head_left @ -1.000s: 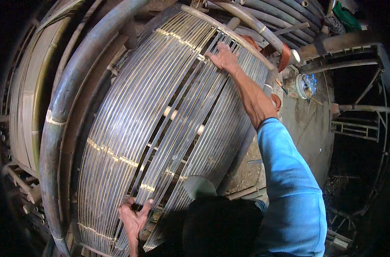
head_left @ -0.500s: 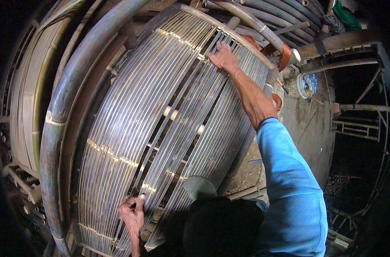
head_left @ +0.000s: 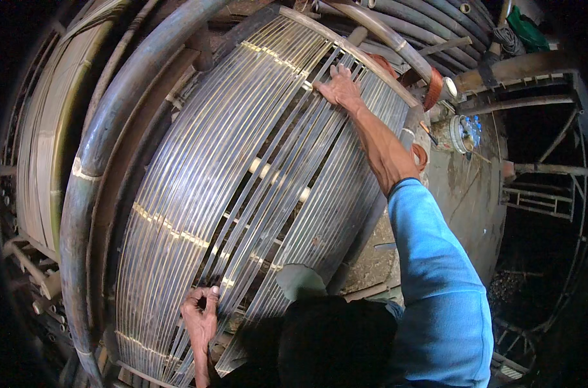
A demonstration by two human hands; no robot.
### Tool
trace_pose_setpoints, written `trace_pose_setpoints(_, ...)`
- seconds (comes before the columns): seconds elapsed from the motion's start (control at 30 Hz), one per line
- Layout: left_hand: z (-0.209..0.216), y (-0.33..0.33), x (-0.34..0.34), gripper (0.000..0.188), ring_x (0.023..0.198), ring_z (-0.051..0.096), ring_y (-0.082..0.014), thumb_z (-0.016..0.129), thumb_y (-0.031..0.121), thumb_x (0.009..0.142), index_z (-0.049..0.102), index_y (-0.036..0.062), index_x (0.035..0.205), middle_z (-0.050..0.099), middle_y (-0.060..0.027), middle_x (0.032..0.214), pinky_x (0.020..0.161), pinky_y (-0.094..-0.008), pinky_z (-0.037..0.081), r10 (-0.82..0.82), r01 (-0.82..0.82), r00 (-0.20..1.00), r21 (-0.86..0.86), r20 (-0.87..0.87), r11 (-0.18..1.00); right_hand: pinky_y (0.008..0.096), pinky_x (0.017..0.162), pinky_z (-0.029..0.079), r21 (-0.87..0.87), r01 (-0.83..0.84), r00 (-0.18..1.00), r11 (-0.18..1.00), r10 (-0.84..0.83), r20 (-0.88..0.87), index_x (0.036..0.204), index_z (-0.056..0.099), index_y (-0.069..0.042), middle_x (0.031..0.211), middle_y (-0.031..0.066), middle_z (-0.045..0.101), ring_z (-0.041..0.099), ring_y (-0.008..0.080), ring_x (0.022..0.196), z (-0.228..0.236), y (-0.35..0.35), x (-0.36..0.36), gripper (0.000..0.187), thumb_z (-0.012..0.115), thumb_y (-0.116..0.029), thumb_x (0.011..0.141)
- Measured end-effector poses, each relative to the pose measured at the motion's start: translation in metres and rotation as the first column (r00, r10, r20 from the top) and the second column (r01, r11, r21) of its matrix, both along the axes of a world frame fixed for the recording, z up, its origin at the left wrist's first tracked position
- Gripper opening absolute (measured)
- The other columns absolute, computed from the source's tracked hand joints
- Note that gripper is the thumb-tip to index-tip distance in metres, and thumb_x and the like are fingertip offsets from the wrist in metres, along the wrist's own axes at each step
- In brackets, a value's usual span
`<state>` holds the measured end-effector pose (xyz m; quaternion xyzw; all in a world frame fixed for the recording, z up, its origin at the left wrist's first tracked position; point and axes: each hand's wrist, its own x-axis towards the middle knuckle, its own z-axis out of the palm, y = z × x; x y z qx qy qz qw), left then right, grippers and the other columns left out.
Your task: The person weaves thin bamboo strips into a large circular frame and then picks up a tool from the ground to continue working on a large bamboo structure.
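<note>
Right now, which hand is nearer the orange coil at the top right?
Right. The right hand presses the bamboo slats close to the orange coil; the left hand is at the slats' lower end.

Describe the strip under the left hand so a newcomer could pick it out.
Start at the big panel of long pale bamboo strips filling the middle. Follow it to its near end, where the left hand presses. The strip beneath lies beside the open gaps, unlike the tightly packed ones further left.
</note>
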<state>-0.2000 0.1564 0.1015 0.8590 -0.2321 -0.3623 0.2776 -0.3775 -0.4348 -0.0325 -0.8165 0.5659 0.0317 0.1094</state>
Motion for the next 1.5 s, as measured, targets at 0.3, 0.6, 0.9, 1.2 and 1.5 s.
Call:
trace_pose_setpoints(0.3,-0.015,0.014,-0.01,0.038,0.067,0.049,-0.017,0.075,0.03,0.097,0.062,-0.0012,0.08,0.054,-0.0069,0.068,0.062,-0.0383,0.041,-0.036,0.027,0.994,-0.081,-0.107,0.996,0.0617,0.124,0.026,-0.016,-0.022,1.0,1.0,0.022,-0.007,0.159,0.04,-0.002,0.171,0.0195,0.027,0.025,0.0397,0.158,-0.003,0.003,0.002,0.097,0.06,-0.068,0.09)
trace_pose_setpoints(0.6,-0.011,0.011,-0.003,0.034,0.097,0.059,-0.0362,0.081,0.018,0.087,0.066,-0.0009,0.111,0.058,-0.0183,0.111,0.087,-0.047,0.049,-0.18,0.202,0.956,-0.077,0.23,0.976,0.0621,0.128,0.01,-0.153,0.094,0.973,0.984,-0.058,0.222,0.167,0.022,-0.007,0.17,0.0293,0.019,0.016,0.0457,0.159,-0.043,0.03,-0.015,0.096,0.05,-0.067,0.097)
trace_pose_setpoints(0.9,-0.039,0.053,-0.024,0.027,0.089,0.061,-0.0382,0.081,0.016,0.085,0.068,-0.0023,0.099,0.06,-0.0201,0.093,0.076,-0.0473,0.051,-0.231,0.235,0.936,0.018,0.264,0.972,0.0469,0.107,0.05,0.054,0.483,0.76,0.874,-0.449,0.469,0.14,0.061,0.0,0.122,0.0285,0.072,0.067,0.043,0.12,0.013,0.019,-0.052,0.074,0.07,-0.048,0.085)
trace_pose_setpoints(1.2,-0.067,0.103,-0.041,0.027,0.088,0.062,-0.0402,0.078,0.018,0.087,0.068,-0.0004,0.105,0.062,-0.0201,0.093,0.074,-0.0488,0.051,-0.258,0.24,0.915,0.096,0.311,0.966,0.0506,0.098,0.054,0.152,0.439,0.829,0.886,-0.464,0.311,0.108,0.072,0.015,0.113,0.0384,0.07,0.07,0.0496,0.11,-0.007,-0.01,-0.036,0.061,0.069,-0.039,0.082)
trace_pose_setpoints(1.5,-0.075,0.116,-0.044,0.022,0.082,0.059,-0.0388,0.078,0.013,0.084,0.066,-0.0007,0.098,0.058,-0.019,0.088,0.07,-0.0489,0.048,-0.278,0.322,0.833,-0.01,0.478,0.947,0.0493,0.098,0.052,0.253,0.426,0.686,0.869,-0.493,0.535,0.116,0.07,0.016,0.115,0.0357,0.071,0.07,0.0445,0.113,-0.023,-0.036,-0.024,0.064,0.071,-0.04,0.084)
